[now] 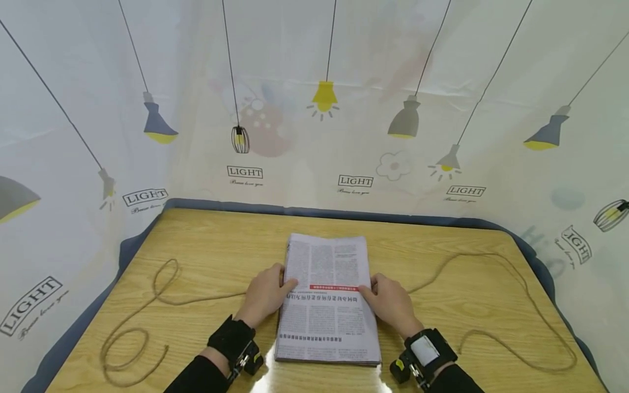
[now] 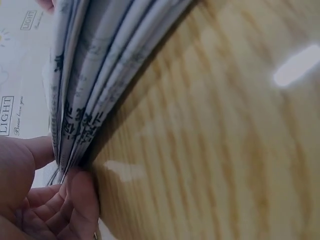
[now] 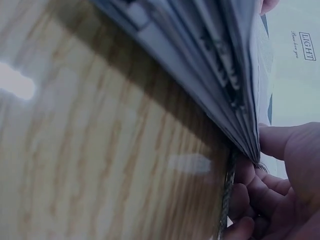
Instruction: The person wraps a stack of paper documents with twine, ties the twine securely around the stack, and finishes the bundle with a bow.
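A stack of folded newspapers (image 1: 326, 322) lies lengthwise near the middle of the wooden table. Along its left edge my left hand (image 1: 263, 292) grips it, thumb on the top sheet and fingers curled at the lower side, as the left wrist view shows on the layered folds (image 2: 90, 100). Opposite, my right hand (image 1: 392, 301) pinches the right edge the same way, its thumb (image 3: 277, 142) over the top. A thin brown rope (image 1: 206, 299) comes out from behind each hand; its middle is hidden by the hands and the stack.
On the left of the table (image 1: 216, 229) the rope lies in loose loops, its end near the front. To the right it makes one wide curve. A curtain (image 1: 295, 191) printed with lamps hangs behind and around the table.
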`<state>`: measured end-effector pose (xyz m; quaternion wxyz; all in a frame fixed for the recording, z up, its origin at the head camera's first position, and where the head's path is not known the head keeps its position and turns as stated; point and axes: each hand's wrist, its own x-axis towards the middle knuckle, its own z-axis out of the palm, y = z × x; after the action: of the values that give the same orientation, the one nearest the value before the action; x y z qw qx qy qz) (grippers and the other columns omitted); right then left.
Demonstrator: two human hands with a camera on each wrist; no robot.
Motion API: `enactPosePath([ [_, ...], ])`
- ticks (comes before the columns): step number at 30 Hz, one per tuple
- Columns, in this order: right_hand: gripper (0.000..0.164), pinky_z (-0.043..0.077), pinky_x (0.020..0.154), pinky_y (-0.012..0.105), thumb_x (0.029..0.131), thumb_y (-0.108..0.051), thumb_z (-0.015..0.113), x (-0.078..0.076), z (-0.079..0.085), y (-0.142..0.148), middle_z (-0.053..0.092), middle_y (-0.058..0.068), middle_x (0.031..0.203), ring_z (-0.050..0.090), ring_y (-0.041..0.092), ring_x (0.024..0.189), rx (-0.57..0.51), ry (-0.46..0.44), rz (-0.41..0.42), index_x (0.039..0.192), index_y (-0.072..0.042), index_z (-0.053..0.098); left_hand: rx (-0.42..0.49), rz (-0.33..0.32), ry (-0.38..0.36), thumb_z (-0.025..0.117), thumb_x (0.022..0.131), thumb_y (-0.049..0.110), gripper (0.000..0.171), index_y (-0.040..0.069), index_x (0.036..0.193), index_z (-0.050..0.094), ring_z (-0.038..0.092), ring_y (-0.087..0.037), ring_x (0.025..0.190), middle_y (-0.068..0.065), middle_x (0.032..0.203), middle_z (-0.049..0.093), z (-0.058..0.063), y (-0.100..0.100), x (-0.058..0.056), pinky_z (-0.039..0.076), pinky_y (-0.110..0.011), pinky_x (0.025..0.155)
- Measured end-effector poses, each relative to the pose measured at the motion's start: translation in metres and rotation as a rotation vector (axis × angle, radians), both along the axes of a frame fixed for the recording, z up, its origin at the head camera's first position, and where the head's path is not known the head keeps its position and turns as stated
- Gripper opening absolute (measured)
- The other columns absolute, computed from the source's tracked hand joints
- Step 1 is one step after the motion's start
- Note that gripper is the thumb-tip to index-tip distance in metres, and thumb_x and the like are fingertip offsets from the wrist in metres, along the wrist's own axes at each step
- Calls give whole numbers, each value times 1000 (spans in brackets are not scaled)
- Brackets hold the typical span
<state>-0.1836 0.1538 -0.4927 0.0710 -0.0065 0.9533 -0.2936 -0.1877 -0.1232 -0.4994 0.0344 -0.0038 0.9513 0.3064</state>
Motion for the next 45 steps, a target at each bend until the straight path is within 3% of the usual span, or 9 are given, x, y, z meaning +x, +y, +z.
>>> enactPosePath([
  [6,28,34,50,25,92,-37,65,-1,2,3,56,0,66,49,12,55,38,12,2,93,-9,62,-41,-22,35,65,93,33,42,1,121,61,53,-14,69,-4,84,61,2,1,0,41,-29,61],
  [15,26,35,51,26,92,-36,66,-3,1,10,58,-1,68,50,12,56,66,1,0,96,-10,63,-30,-96,17,69,91,25,48,3,132,56,61,-18,91,-9,107,66,9,0,3,50,-38,80],
  [24,24,35,52,25,93,-35,65,-4,1,15,56,-2,68,49,12,57,48,11,19,97,-12,64,-37,-122,15,67,92,29,50,5,135,55,58,-13,83,-4,99,66,9,-6,3,49,-35,76],
  [31,16,40,60,27,94,-26,64,-6,2,30,61,-1,75,51,11,65,65,131,51,95,-10,67,-83,-110,43,66,93,31,41,7,125,63,61,-12,80,-1,93,70,9,-24,3,51,-36,75],
  [37,14,41,62,28,94,-22,64,-5,1,40,61,0,74,51,12,66,89,161,95,95,-8,68,-107,-130,57,69,90,27,32,12,118,68,63,-13,86,0,95,70,7,-36,4,51,-37,77],
  [41,14,41,63,30,94,-22,63,-7,0,51,63,0,77,51,13,68,126,190,88,97,-10,69,-119,-119,54,68,90,21,26,12,115,69,62,-13,83,0,96,70,17,-54,5,50,-34,71],
  [45,13,43,64,31,93,-19,63,-10,3,70,66,2,82,53,14,69,153,228,73,99,-8,70,-145,-128,56,65,92,18,25,11,115,68,60,-14,76,-4,96,69,31,-86,6,46,-32,65],
])
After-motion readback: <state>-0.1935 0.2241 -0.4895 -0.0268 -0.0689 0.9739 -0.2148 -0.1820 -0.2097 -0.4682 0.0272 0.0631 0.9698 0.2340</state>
